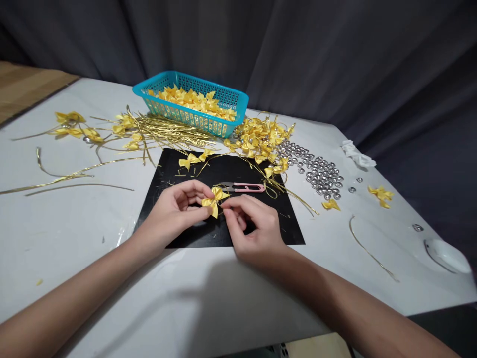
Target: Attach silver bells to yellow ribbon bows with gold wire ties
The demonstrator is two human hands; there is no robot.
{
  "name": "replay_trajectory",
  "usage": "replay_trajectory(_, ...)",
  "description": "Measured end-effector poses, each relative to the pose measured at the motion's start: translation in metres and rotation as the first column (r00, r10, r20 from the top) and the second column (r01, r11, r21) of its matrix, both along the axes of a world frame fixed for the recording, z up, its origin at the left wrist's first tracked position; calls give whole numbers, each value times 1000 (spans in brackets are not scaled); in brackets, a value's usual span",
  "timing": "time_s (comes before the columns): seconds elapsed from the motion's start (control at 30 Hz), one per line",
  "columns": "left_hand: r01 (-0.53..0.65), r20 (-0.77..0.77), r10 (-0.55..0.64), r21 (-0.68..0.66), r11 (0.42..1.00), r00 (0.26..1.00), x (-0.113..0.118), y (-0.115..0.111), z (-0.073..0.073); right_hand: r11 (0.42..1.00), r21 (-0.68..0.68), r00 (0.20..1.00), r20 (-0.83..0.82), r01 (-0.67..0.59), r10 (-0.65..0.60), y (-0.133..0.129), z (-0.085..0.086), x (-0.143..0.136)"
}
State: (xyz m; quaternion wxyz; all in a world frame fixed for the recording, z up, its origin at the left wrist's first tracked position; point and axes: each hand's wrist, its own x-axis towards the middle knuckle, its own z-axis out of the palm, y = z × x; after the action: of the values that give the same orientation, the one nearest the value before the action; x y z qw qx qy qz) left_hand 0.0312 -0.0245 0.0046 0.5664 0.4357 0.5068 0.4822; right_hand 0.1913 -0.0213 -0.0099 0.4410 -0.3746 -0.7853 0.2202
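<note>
Over the black mat (179, 233), my left hand (175, 209) pinches a yellow ribbon bow (215, 201) between thumb and fingertips. My right hand (257, 223) is closed in a pinch at the bow's right edge. What lies between its fingertips is too small to make out, though a thin strand shows at the bow there. Just behind the hands lie pink-handled thread snips (249, 187), blades pointing left. Two loose yellow bows (194, 158) rest near the mat's back edge, and small gold clippings are scattered on it.
A blue basket (238, 107) of yellow bows stands at the back, with a bundle of gold cords (173, 132) before it. Right of it are a pile of corded bows (263, 136) and many silver heart-shaped pieces (323, 176). A white mouse-like object (447, 256) sits far right.
</note>
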Motion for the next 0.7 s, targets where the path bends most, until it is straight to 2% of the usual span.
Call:
replay_trajectory(0.23,-12,67,16,-57,998,998,0,1,0,988,-150,984,-163,47,-72,-1,-5,1)
replay_trajectory(0.4,3,115,7,-93,996,993,1,2,2,987,-153,953,-289,53,-96,-3,-6,0)
replay_trajectory(0.5,14,145,6,-131,991,989,2,2,3,991,-107,947,-301,82,-110,-8,0,-1)
replay_trajectory(0.57,-4,135,25,-155,988,991,3,2,3,991,-22,948,-287,135,-135,-10,7,2)
replay_trajectory(0.7,-68,51,77,-154,986,996,2,2,2,930,209,922,-313,302,-229,-13,21,7)
